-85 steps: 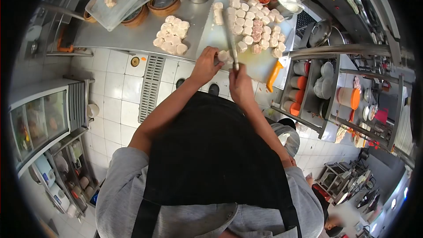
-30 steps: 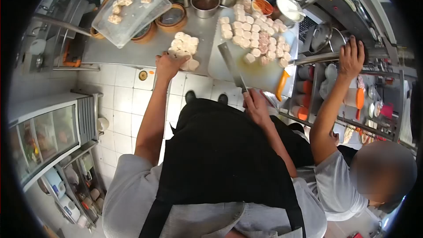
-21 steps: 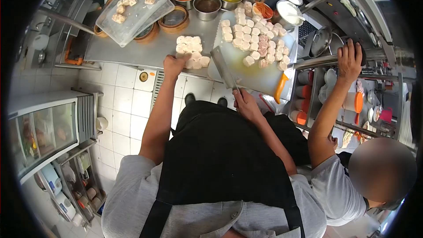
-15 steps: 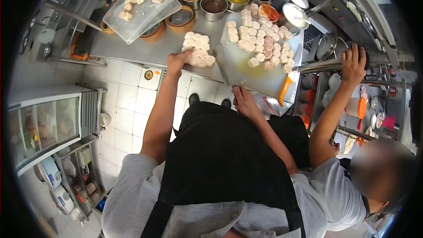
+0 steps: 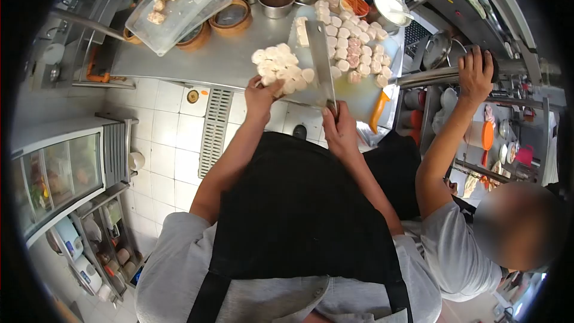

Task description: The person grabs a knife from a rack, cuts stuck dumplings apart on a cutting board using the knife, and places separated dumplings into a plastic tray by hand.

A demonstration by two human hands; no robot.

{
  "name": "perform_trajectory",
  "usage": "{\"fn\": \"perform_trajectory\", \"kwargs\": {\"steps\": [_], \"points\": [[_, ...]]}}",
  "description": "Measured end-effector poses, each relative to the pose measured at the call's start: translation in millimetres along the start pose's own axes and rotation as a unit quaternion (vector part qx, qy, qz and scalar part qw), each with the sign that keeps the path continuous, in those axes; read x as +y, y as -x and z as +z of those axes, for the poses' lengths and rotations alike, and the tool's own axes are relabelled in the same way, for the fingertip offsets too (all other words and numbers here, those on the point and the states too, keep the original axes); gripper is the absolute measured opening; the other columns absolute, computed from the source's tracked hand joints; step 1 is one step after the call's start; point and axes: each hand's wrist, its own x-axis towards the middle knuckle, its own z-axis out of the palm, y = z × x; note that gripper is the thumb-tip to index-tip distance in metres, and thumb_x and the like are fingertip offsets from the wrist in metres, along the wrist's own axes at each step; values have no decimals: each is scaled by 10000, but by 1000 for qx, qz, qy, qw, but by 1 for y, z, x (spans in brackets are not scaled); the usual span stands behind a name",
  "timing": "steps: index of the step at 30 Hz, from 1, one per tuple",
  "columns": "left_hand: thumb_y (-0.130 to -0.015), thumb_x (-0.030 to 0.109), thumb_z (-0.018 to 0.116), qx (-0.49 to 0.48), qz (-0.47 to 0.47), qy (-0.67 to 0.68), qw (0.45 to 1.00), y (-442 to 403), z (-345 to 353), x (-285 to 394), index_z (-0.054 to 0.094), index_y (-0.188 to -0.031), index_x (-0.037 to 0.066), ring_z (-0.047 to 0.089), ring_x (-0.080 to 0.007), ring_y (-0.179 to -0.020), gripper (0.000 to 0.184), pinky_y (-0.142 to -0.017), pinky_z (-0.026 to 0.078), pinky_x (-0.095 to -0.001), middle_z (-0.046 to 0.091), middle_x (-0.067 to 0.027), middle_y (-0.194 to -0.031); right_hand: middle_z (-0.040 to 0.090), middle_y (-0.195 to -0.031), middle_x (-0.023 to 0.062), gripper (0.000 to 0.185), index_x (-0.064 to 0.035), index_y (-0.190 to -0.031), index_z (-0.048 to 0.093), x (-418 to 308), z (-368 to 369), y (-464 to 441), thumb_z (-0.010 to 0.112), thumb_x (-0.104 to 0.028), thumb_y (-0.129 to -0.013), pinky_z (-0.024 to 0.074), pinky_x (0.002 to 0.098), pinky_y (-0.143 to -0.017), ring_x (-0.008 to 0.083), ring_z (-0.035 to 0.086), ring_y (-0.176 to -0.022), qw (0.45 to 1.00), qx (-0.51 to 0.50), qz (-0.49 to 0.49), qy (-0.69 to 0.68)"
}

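Head feed only. Right hand: fingers wrapped round the handle of the knife, blade pointing away from the body over the board. Left hand: thumb and fingers against the near left corner of the loose batch; I can't tell how firmly it grips, or whether any fingers go underneath.

Batch sits at the board's left side, by the counter, between left hand and blade. Can't tell from this angle if it's resting or lifted. Main rows are on the board, right of the blade.

To do this well, I'd keep the left push low and even so the pieces stay packed, and the blade flat and steady as a backstop. I'd mind the left thumb: it's on the blade's side of the hand. Also I'd leave a gap to the pair just left of the blade's far end; a careless swing could knock it.
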Motion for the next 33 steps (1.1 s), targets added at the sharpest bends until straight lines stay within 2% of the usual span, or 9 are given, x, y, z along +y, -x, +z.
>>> {"fn": "perform_trajectory", "kwargs": {"steps": [4, 14, 17, 19, 21, 23, 25, 28, 33], "points": [[-795, 59, 793, -43, 63, -74, 994, 11, 13, -22, 447, -1225, -132, 678, -222, -861, 583, -683, 598, -349, 653, -192, -1036, 606, -771, 216, 265, 14, -1104, 507, -3, 4, -17, 562, -212, -979, 476, 459, -655, 414, 621, -711, 999, 18, -35, 33], [-808, 58, 756, 23, 20, -50, 998, 27, 28, -17, 440, -1200, -110, 671, -218, -819, 531, -624, 608, -353, 628, -181, -965, 628, -773, 173, 285, 26, -1167, 479, -12, 6, -13, 575, -156, -970, 488, 416, -614, 389, 623, -674, 990, 78, -98, -66], [-789, 83, 780, 35, 32, -43, 998, 25, 24, -26, 439, -1205, -94, 645, -195, -765, 567, -598, 574, -332, 621, -165, -958, 641, -847, 199, 301, 23, -1169, 493, 43, 29, -12, 585, -168, -955, 491, 456, -704, 409, 626, -754, 997, 50, -33, -56], [-762, 99, 807, 38, 94, -169, 980, 10, 19, -43, 427, -1219, -79, 612, -178, -726, 620, -575, 523, -312, 609, -142, -941, 644, -948, 236, 336, 21, -1174, 502, 81, 42, -25, 596, -194, -933, 453, 514, -823, 445, 610, -880, 986, 26, -51, 157], [-748, 94, 816, 55, 118, -139, 982, 3, 23, -45, 438, -1200, -64, 591, -168, -710, 611, -566, 483, -294, 602, -124, -926, 636, -1007, 258, 348, 8, -1157, 519, 87, 46, -34, 601, -229, -916, 402, 547, -894, 466, 583, -974, 991, 18, -12, 129], [-750, 82, 810, 64, 54, -102, 991, 14, 33, -22, 459, -1157, -59, 594, -166, -705, 556, -571, 503, -297, 595, -116, -914, 608, -766, 224, 230, 23, -1061, 480, 91, 42, -35, 527, -192, -994, 476, 468, -633, 406, 614, -665, 984, 34, -88, 152], [-753, 87, 814, 64, 35, -79, 994, 5, 30, -13, 469, -1134, -59, 614, -174, -699, 534, -550, 536, -305, 602, -124, -914, 650, -946, 232, 260, -8, -1093, 541, 83, 35, -41, 575, -217, -942, 475, 497, -777, 403, 640, -843, 996, 7, -2, 88], [-774, 106, 814, 40, 24, -75, 996, -3, 11, -6, 471, -1150, -67, 665, -204, -745, 538, -515, 587, -318, 623, -149, -923, 667, -809, 107, 246, 1, -1086, 535, 71, 26, -45, 547, -230, -1004, 446, 289, -421, 130, 577, -485, 990, -78, 27, -112], [-813, 125, 792, 31, -4, -67, 997, -5, -5, 19, 491, -1235, -66, 688, -214, -789, 552, -599, 610, -321, 659, -157, -982, 701, -1000, 130, 234, 14, -1074, 526, 75, 11, -59, 515, -214, -1023, 459, 249, -422, 138, 637, -562, 978, -89, 4, -190]]}}
